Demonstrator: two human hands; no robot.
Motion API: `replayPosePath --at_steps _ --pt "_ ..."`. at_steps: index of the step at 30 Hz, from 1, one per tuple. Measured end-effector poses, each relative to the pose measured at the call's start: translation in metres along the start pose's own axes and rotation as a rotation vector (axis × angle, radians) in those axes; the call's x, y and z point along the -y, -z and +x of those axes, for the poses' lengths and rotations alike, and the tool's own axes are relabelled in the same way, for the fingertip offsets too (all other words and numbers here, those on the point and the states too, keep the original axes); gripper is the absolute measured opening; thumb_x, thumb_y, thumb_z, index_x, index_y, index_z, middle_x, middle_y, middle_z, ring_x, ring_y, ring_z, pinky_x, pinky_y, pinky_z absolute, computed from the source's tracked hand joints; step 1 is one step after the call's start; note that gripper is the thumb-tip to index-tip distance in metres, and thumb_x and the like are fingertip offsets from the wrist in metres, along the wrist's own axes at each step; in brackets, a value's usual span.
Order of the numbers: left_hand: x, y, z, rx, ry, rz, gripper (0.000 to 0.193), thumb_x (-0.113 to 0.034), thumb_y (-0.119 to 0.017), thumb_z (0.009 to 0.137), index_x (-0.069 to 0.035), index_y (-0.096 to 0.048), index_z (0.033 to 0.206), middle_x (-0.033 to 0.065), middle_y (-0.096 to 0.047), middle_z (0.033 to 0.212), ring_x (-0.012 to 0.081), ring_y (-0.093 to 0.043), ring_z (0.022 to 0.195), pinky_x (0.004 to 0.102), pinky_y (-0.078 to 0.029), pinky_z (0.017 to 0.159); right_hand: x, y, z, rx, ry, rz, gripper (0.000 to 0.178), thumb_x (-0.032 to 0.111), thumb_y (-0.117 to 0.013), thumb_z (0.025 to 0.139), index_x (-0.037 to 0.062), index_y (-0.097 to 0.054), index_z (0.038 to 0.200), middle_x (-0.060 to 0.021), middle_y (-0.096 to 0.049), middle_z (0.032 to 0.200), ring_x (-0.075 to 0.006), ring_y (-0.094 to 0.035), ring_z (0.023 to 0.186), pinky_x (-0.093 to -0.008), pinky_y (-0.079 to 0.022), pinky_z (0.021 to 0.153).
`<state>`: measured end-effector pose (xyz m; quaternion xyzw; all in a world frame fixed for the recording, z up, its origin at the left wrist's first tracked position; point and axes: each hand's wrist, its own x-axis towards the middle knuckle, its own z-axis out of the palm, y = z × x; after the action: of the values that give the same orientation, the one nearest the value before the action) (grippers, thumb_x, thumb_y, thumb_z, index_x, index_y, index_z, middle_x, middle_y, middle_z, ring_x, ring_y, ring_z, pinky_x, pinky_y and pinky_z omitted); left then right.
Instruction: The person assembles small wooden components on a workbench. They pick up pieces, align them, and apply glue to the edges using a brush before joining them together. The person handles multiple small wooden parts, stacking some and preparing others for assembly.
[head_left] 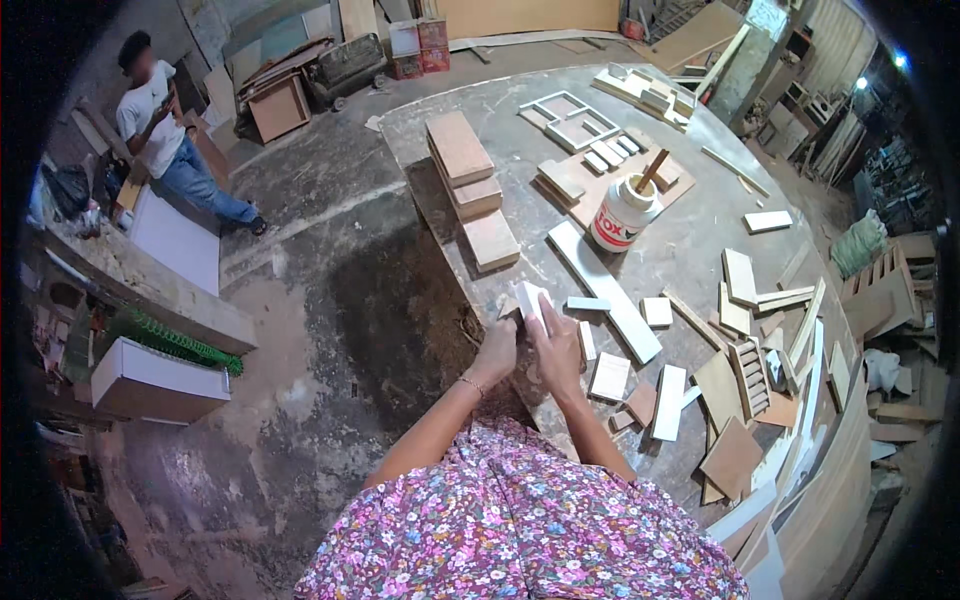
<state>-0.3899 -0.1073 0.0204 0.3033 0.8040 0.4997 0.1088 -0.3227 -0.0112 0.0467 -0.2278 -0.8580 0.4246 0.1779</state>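
My right hand (556, 347) is closed around a small white wooden block (530, 297) at the table's near left edge. Close against it, my left hand (494, 354) is closed too, its fingers at the block's left side. A small tan scrap (507, 306) shows by the left fingertips; whether they grip it is hard to make out. Just beyond the hands stand stacked wooden blocks (490, 243). To the right lie a long white board (605, 292) and a small pale strip (588, 304).
A white glue tub (622, 215) with a stick in it stands on the table (480, 105). Loose wood pieces (609, 377) and a slatted piece (750, 378) crowd the right side. Pale frames (568, 121) lie farther back. A person (165, 130) is at far left, near a white box (160, 380).
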Motion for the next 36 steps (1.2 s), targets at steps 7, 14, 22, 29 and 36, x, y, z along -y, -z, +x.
replayPosePath --at_steps 7,14,22,29,36 --pt "-0.023 -0.006 -0.005 0.0 -0.129 -0.01 0.02 -0.004 -0.053 0.074 0.005 -0.055 0.091 0.0265 -0.058 0.085 0.0398 -0.057 0.083 0.0443 -0.045 0.072 -0.001 0.009 0.026 0.075 -0.166 0.135 0.05 0.036 -0.05 0.085 0.0016 -0.05 0.122 -0.0187 -0.059 0.072 -0.0216 -0.057 0.069 -0.0336 -0.044 0.067" --pt "0.002 0.008 0.004 0.086 0.025 0.014 0.032 -0.004 -0.044 0.077 0.006 -0.052 0.106 0.0293 -0.056 0.101 0.0419 -0.053 0.098 0.0431 -0.042 0.085 0.022 0.009 0.007 0.035 -0.041 -0.055 0.048 0.034 -0.05 0.086 0.0002 -0.051 0.12 -0.0255 -0.058 0.079 -0.0277 -0.057 0.072 -0.0364 -0.043 0.071" --pt "-0.012 0.014 -0.001 0.074 0.003 -0.005 0.026 -0.005 -0.042 0.079 0.008 -0.054 0.098 0.03 -0.057 0.092 0.042 -0.055 0.094 0.0412 -0.044 0.079 0.012 0.001 0.001 0.011 -0.007 -0.157 0.05 0.042 -0.05 0.084 0.0103 -0.051 0.124 -0.0327 -0.053 0.087 -0.0394 -0.053 0.083 -0.0433 -0.041 0.076" --pt "-0.016 -0.003 -0.002 0.042 -0.072 0.08 0.02 -0.003 -0.042 0.076 0.005 -0.055 0.089 0.0283 -0.058 0.088 0.0421 -0.056 0.087 0.0464 -0.044 0.075 -0.005 0.002 0.036 0.085 -0.168 0.116 0.049 0.042 -0.046 0.086 0.0089 -0.053 0.121 -0.029 -0.058 0.074 -0.041 -0.058 0.071 -0.0438 -0.045 0.069" --pt "-0.005 0.016 0.006 0.092 0.084 0.021 0.03 -0.003 -0.04 0.078 0.008 -0.053 0.103 0.0289 -0.057 0.096 0.0407 -0.054 0.097 0.0435 -0.043 0.082 0.005 -0.002 0.001 0.02 0.043 -0.003 0.051 0.043 -0.046 0.086 0.0116 -0.049 0.126 -0.031 -0.053 0.084 -0.0404 -0.055 0.081 -0.0422 -0.043 0.077"
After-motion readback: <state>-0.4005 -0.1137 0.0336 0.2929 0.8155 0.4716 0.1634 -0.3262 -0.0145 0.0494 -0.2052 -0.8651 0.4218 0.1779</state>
